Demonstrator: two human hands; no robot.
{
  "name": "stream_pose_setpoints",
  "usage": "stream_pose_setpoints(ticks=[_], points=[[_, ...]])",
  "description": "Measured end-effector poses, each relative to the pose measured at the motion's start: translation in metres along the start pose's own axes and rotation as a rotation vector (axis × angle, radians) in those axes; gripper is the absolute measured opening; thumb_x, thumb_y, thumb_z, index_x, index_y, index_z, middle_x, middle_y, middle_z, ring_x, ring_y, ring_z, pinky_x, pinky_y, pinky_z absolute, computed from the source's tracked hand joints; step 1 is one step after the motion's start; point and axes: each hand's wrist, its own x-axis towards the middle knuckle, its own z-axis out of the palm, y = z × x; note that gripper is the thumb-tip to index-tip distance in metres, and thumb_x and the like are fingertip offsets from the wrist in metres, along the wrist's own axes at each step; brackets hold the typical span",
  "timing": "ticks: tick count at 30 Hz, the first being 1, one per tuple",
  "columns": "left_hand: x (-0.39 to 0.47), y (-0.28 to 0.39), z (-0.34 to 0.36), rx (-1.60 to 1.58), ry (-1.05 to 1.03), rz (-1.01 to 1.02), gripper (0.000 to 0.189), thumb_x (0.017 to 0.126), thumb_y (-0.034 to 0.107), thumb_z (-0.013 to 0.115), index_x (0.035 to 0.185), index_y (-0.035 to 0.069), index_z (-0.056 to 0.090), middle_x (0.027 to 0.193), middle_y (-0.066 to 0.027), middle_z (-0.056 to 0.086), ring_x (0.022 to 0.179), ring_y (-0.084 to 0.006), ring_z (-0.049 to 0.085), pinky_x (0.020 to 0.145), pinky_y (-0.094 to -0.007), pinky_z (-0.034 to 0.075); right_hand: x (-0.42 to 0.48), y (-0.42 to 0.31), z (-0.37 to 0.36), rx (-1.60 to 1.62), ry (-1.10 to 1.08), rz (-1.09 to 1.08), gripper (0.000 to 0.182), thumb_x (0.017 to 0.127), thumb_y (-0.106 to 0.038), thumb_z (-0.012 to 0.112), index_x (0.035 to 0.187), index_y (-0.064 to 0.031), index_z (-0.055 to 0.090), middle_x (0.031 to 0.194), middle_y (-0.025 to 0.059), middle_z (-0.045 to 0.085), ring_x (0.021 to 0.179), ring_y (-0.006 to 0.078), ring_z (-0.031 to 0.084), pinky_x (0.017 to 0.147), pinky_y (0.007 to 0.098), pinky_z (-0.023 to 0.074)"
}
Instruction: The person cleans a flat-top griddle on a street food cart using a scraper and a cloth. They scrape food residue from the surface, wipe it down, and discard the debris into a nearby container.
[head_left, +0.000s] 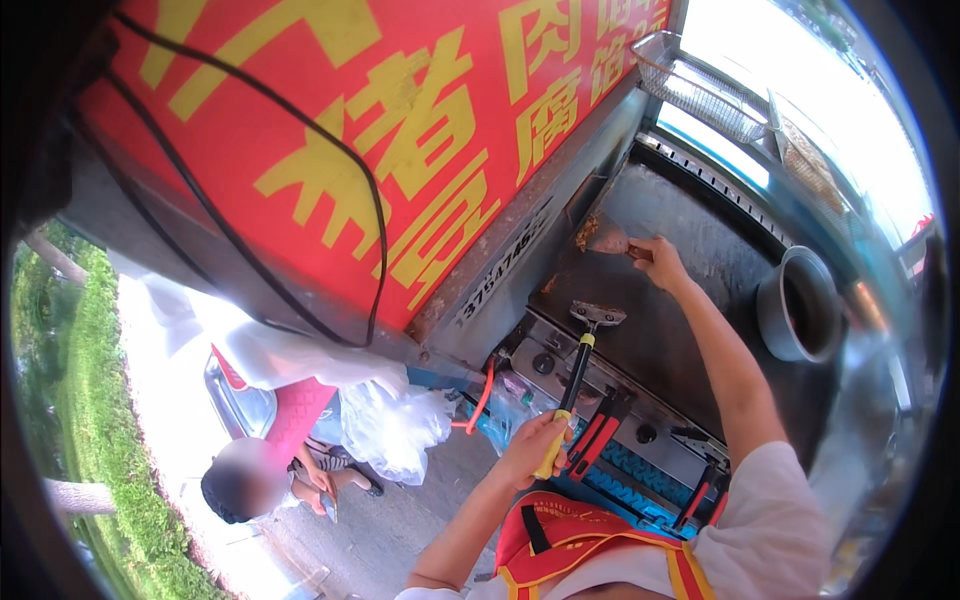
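My left hand (534, 448) is wrapped around the yellow-and-black handle of a long scraper (576, 379). Its metal blade head, with brown crumbs on it, is over the near edge of the dark griddle (637, 300). In my right hand (661, 262) is the short handle of a broad, flat scraper or spatula (606, 240). That blade lies against the far left part of the griddle, beside a heap of brown food scraps (589, 231). A smaller patch of scraps (550, 284) sits nearer me, along the griddle's left side.
A deep metal pot (796, 306) stands on the griddle's right side. Wire baskets (705, 97) hang beyond the back edge. Red-and-black handles (596, 435) stick out by the front control panel (615, 394). To the left, a person (307, 480) sits beside plastic bags (394, 427).
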Motion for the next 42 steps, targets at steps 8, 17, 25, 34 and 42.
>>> stream_pose_setpoints(ticks=[8, 17, 25, 34, 42], points=[[-0.052, -0.006, 0.002, 0.127, 0.015, 0.088, 0.018, 0.093, 0.023, 0.048, 0.093, 0.005, 0.048, 0.078, -0.0020, 0.050, 0.048, -0.0099, 0.053, 0.040, -0.0234, 0.042, -0.078, -0.032, -0.041, -0.332, -0.252, -0.075, 0.048, 0.066, 0.009, 0.070, 0.111, -0.0048, 0.064, 0.091, 0.0183, 0.059, 0.082, 0.0334, 0.056, 0.078, 0.0379, 0.0448], [-0.085, -0.015, -0.025, 0.136, -0.022, 0.060, 0.017, 0.094, 0.020, 0.048, 0.097, 0.003, 0.048, 0.078, -0.0020, 0.050, 0.048, -0.0090, 0.053, 0.043, -0.0226, 0.045, -0.070, -0.048, 0.054, -0.307, -0.163, 0.029, 0.046, 0.064, 0.007, 0.069, 0.107, -0.0080, 0.066, 0.093, 0.0200, 0.060, 0.091, 0.0348, 0.059, 0.082, 0.0379, 0.0466], [-0.087, -0.018, -0.034, 0.079, -0.011, 0.060, 0.018, 0.094, 0.020, 0.048, 0.099, 0.003, 0.048, 0.078, -0.0016, 0.050, 0.048, -0.0090, 0.053, 0.045, -0.0230, 0.045, -0.060, -0.046, 0.074, -0.168, -0.104, -0.047, 0.045, 0.064, 0.005, 0.071, 0.108, -0.0042, 0.063, 0.088, 0.0173, 0.065, 0.077, 0.0291, 0.063, 0.086, 0.0368, 0.0450], [-0.089, -0.010, -0.031, 0.076, -0.040, 0.070, 0.018, 0.095, 0.021, 0.048, 0.100, 0.003, 0.049, 0.079, -0.0015, 0.050, 0.048, -0.0085, 0.052, 0.044, -0.0229, 0.045, -0.076, -0.046, 0.062, -0.059, -0.036, -0.037, 0.050, 0.065, 0.002, 0.075, 0.113, -0.0062, 0.062, 0.086, 0.0158, 0.062, 0.077, 0.0251, 0.061, 0.073, 0.0332, 0.0466], [-0.081, -0.019, -0.040, 0.048, 0.009, 0.087, 0.019, 0.094, 0.020, 0.048, 0.102, 0.003, 0.050, 0.079, -0.0010, 0.051, 0.047, -0.0094, 0.052, 0.044, -0.0233, 0.044, -0.075, -0.024, 0.013, -0.330, -0.051, 0.043, 0.046, 0.066, 0.000, 0.074, 0.111, -0.0035, 0.063, 0.085, 0.0187, 0.064, 0.078, 0.0300, 0.063, 0.070, 0.0346, 0.0469]])
